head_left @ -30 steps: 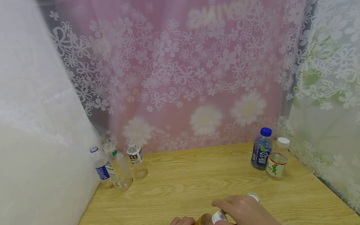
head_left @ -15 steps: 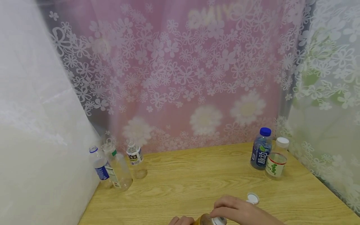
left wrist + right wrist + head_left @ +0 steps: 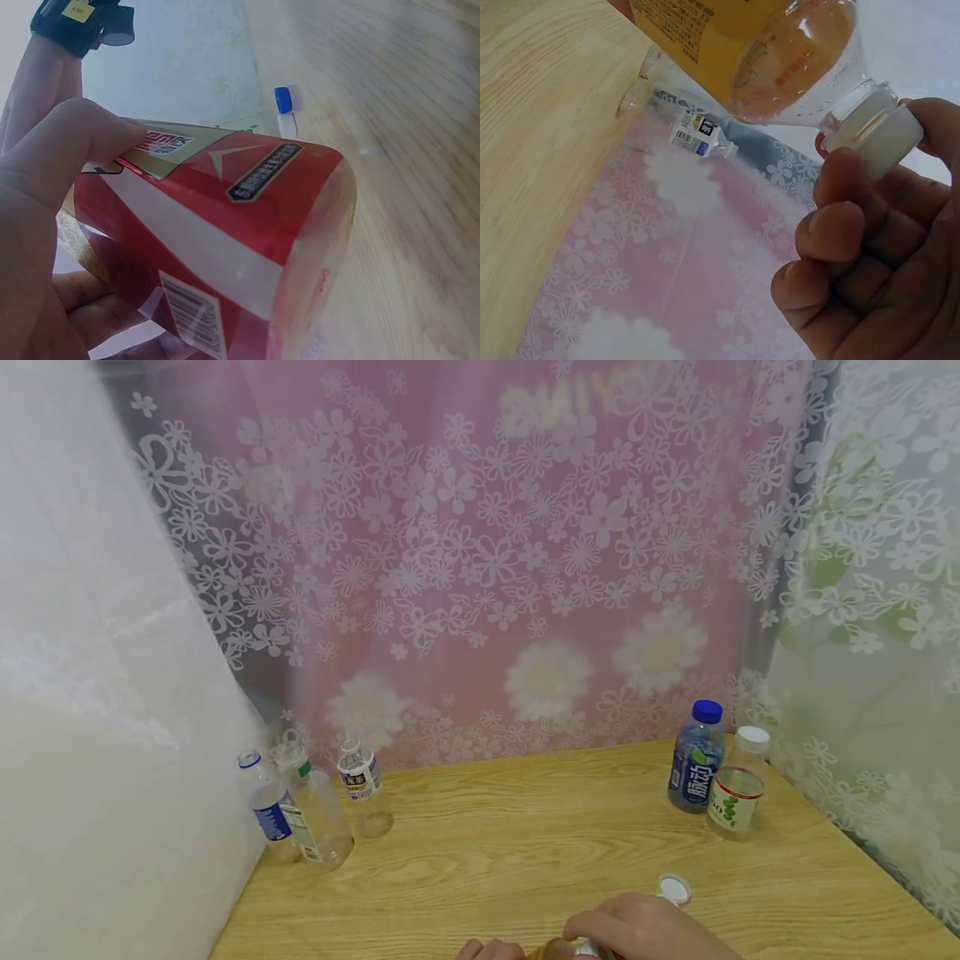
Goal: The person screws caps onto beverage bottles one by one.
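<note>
My left hand (image 3: 491, 951) grips a plastic bottle (image 3: 225, 225) round its body, thumb on the red and gold label. The bottle lies on its side, its base showing at the right in the left wrist view. In the right wrist view its clear shoulder and neck show below a yellow part of the label. My right hand (image 3: 637, 927) pinches the white cap (image 3: 889, 142) at the bottle's neck between thumb and forefinger, with the other fingers curled below. The head view cuts off most of the bottle and the left hand.
A white flip-top lid (image 3: 673, 889) lies on the wooden table (image 3: 487, 860) beyond my right hand. Three uncapped-looking bottles, including a labelled one (image 3: 363, 789), stand back left. A blue-capped bottle (image 3: 697, 760) and a white-capped bottle (image 3: 738, 785) stand back right. Floral curtains (image 3: 480, 568) border the table.
My right hand's fingers have shifted around the cap, lifting and closing over it again. The bottle has dipped slightly lower in the head view. The standing bottles have stayed put.
</note>
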`<act>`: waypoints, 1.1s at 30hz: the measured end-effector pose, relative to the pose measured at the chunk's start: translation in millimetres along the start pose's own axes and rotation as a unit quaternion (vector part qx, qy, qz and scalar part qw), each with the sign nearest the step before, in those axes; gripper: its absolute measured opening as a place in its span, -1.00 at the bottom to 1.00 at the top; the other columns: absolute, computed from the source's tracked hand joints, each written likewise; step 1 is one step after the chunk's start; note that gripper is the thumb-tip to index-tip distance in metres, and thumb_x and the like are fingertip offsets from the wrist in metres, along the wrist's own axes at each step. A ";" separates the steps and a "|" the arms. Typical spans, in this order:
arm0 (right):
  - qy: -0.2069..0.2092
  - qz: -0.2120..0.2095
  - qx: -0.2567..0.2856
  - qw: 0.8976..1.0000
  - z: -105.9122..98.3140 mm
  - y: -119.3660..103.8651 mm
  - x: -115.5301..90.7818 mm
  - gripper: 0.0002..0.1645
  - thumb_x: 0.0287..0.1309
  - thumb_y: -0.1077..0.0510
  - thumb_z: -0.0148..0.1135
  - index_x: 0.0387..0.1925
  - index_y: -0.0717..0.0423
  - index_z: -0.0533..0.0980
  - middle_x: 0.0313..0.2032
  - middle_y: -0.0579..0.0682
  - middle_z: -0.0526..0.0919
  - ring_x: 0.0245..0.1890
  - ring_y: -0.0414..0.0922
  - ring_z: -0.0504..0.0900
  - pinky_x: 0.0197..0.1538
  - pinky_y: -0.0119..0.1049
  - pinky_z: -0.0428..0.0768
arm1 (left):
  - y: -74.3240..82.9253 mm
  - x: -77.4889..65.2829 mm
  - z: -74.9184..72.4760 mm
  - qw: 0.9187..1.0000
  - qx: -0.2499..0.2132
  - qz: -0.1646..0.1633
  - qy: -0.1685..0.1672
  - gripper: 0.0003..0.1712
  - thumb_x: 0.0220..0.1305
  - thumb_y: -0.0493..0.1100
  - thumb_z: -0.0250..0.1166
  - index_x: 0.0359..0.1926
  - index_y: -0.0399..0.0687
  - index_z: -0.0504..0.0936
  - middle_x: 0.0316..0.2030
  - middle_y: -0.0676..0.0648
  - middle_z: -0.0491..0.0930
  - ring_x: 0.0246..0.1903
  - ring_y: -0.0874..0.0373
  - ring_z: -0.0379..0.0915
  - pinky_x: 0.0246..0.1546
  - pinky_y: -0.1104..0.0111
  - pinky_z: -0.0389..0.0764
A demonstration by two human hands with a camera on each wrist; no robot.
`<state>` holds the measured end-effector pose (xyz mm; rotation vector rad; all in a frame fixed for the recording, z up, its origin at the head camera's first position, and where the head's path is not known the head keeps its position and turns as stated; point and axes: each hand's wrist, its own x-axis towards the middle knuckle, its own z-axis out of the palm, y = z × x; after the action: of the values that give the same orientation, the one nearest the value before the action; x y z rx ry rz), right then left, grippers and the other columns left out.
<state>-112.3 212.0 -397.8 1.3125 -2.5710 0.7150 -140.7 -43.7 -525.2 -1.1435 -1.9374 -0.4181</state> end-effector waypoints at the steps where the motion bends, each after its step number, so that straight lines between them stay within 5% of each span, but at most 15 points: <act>1: -0.009 0.006 0.002 1.000 -0.6 0.7 0.3 -0.68 0.36 -0.08 0.24 0.06 -0.09 0.56 -0.19 -0.27 0.72 -0.28 -0.47 0.58 -0.34 -0.52 0.53 | -0.3 -0.1 1.5 1.000 0.001 0.004 0.007 -0.92 0.32 0.07 0.27 -0.28 0.27 0.61 -0.32 0.20 0.52 -0.40 0.38 0.31 -0.34 0.50 0.30; 5: -0.016 0.013 -0.014 1.000 -2.1 1.8 -1.6 -0.61 0.34 -0.13 0.26 0.09 -0.08 0.54 -0.23 -0.30 0.70 -0.34 -0.49 0.54 -0.37 -0.53 0.49 | -2.4 -1.8 2.4 1.000 0.000 0.010 -0.002 -0.89 0.37 0.08 0.22 -0.28 0.28 0.63 -0.31 0.19 0.54 -0.39 0.38 0.34 -0.32 0.51 0.32; 9: 0.024 0.001 -0.033 0.999 -3.9 -0.4 -8.1 -0.46 0.29 -0.16 0.29 0.24 -0.16 0.46 -0.12 -0.26 0.68 -0.25 -0.42 0.60 -0.33 -0.50 0.53 | -4.7 -0.2 -0.1 1.000 0.010 0.016 -0.006 -0.83 0.41 0.07 0.17 -0.29 0.26 0.66 -0.32 0.18 0.57 -0.41 0.38 0.36 -0.34 0.53 0.34; 11: 0.032 -0.007 -0.023 0.999 -6.2 -1.9 -10.8 -0.41 0.29 -0.14 0.30 0.31 -0.19 0.42 0.00 -0.23 0.64 -0.13 -0.35 0.62 -0.27 -0.47 0.57 | -4.5 1.5 -5.6 0.999 0.013 0.013 -0.038 -0.82 0.44 0.09 0.14 -0.26 0.28 0.64 -0.30 0.20 0.56 -0.38 0.39 0.35 -0.32 0.54 0.34; 16: 0.040 -0.067 0.024 0.997 -8.2 -4.5 -9.8 -0.46 0.33 0.07 0.29 0.30 -0.14 0.43 0.11 -0.19 0.55 -0.01 -0.31 0.57 -0.11 -0.53 0.55 | -5.3 4.2 -11.3 0.997 0.022 0.023 -0.066 -0.78 0.47 0.12 0.08 -0.24 0.30 0.63 -0.28 0.20 0.53 -0.35 0.40 0.34 -0.29 0.53 0.34; 19: 0.048 -0.082 0.034 0.995 -6.9 -5.5 -8.6 -0.51 0.31 0.15 0.31 0.25 -0.11 0.48 0.06 -0.22 0.56 -0.09 -0.37 0.56 -0.09 -0.63 0.48 | -5.6 4.7 -8.6 0.998 0.027 0.033 -0.046 -0.82 0.43 0.09 0.13 -0.25 0.28 0.64 -0.34 0.20 0.52 -0.41 0.38 0.35 -0.34 0.51 0.33; 24: 0.047 -0.045 0.008 0.998 -5.2 -5.9 -8.8 -0.61 0.33 0.04 0.30 0.16 -0.13 0.49 -0.12 -0.33 0.55 -0.23 -0.49 0.47 -0.23 -0.68 0.40 | -4.9 5.0 -6.1 0.999 0.025 0.035 -0.025 -0.84 0.40 0.10 0.16 -0.25 0.27 0.64 -0.36 0.19 0.50 -0.43 0.37 0.36 -0.37 0.50 0.30; 33: 0.001 -0.008 -0.009 1.000 -1.2 3.7 -12.1 -0.63 0.34 -0.07 0.27 0.09 -0.08 0.47 -0.14 -0.25 0.56 -0.26 -0.50 0.39 -0.31 -0.57 0.38 | -0.3 12.1 -23.5 0.996 0.026 0.035 -0.079 -0.81 0.43 0.14 0.12 -0.16 0.33 0.64 -0.30 0.21 0.49 -0.35 0.41 0.34 -0.30 0.54 0.27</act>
<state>-108.2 223.1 -402.4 1.3240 -2.5569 0.6881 -132.4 -51.9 -501.5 -1.2381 -2.0253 -0.2440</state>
